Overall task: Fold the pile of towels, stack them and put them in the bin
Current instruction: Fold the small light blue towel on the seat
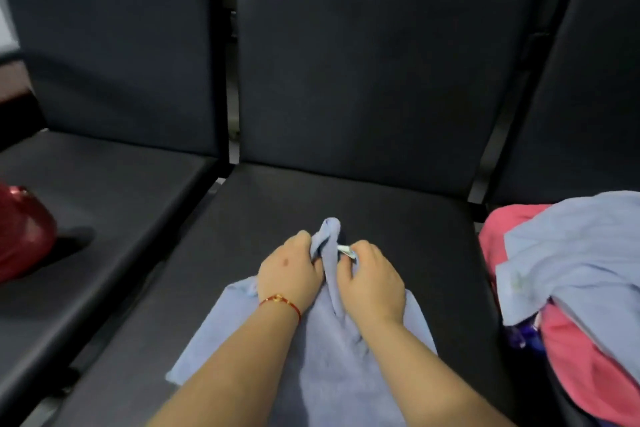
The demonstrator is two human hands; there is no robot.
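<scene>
Folding just begun: both hands' fingers, left hand [289, 270] and right hand [372, 279], pinched the blue towel [322, 357] bunched far edge on the seat [381, 211]; next needed spreading it flat.

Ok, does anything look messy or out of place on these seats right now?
The blue towel on the middle seat is bunched into a ridge where both hands pinch it. On the right, the pile of blue and pink towels lies rumpled, unfolded.
</scene>
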